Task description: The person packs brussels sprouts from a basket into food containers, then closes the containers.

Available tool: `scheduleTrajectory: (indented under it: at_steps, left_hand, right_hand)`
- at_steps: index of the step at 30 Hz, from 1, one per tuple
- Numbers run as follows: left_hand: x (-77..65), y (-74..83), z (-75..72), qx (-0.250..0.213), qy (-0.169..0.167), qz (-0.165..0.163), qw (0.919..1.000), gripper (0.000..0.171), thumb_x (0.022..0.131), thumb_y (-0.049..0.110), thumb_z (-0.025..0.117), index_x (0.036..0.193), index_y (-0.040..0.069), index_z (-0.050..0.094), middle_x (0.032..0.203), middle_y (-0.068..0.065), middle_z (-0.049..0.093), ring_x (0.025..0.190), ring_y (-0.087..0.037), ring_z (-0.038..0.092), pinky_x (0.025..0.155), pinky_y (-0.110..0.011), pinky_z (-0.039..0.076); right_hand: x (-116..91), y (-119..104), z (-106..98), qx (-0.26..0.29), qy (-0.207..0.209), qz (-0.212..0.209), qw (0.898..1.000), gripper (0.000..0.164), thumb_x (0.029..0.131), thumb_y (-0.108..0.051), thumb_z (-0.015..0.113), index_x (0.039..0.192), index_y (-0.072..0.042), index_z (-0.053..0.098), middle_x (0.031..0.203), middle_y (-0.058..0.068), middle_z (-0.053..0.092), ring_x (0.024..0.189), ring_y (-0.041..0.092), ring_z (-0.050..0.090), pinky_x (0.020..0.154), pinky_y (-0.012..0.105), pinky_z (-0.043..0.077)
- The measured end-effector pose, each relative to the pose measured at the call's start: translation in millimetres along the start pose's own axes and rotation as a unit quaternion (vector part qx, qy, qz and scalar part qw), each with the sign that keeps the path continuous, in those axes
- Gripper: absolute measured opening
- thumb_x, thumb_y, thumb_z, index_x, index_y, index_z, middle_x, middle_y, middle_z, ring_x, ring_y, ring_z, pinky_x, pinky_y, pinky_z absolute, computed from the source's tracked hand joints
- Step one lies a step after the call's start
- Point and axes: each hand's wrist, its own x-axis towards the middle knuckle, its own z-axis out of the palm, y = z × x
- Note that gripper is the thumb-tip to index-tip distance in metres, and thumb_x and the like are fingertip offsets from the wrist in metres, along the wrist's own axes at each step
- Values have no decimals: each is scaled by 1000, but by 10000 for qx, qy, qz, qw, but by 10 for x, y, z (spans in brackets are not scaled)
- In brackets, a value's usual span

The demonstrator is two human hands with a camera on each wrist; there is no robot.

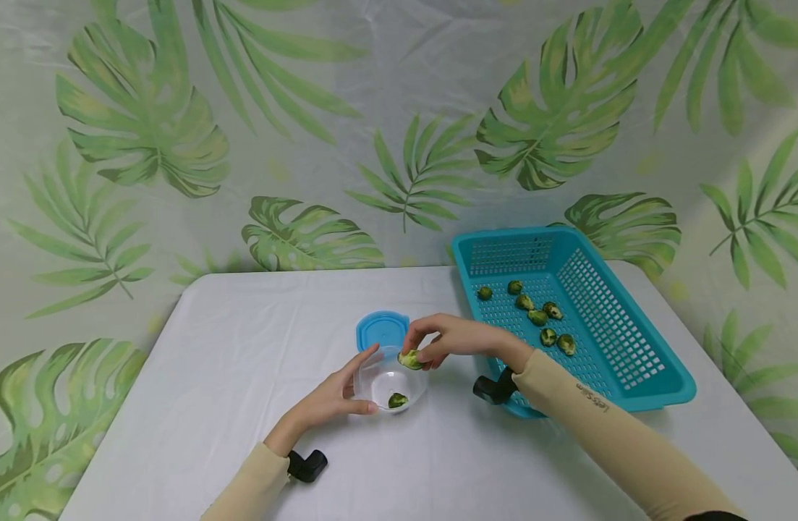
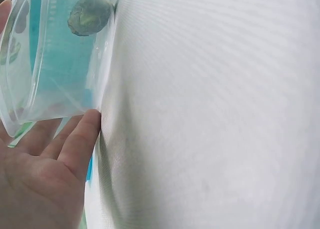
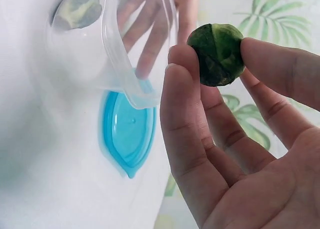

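My left hand [image 1: 330, 398] holds a clear plastic container [image 1: 372, 378] by its left side, thumb at the front and fingers round the back. One Brussels sprout [image 1: 397, 400] lies inside on the bottom. Over the container's right rim, my right hand [image 1: 460, 337] pinches another Brussels sprout [image 3: 216, 54] between thumb and fingertips. In the right wrist view this sprout is dark green and apart from the container wall. Behind the container lies its blue lid [image 1: 379, 325], partly hidden by the container and right hand.
A turquoise plastic basket [image 1: 639, 347] stands on the right of the white-covered table [image 1: 242, 340], with several Brussels sprouts [image 1: 537, 317] scattered on its floor. The right forearm reaches across its front left edge. A leaf-patterned cloth [image 1: 307, 145] hangs behind the table.
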Motion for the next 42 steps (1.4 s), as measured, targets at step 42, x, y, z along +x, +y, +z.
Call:
scheduleTrajectory:
  at_steps: [42]
  left_hand:
    - [-12,-5,5,39,101,-18,9999,92,85,14,73,155,14,14,154,-10,27,141,-31,20,104,-56,31]
  right_hand:
    - [-189,-84,-193,117,327,192,9992,16,95,-8,56,107,2,61,101,11,61,86,33,64,75,40,55]
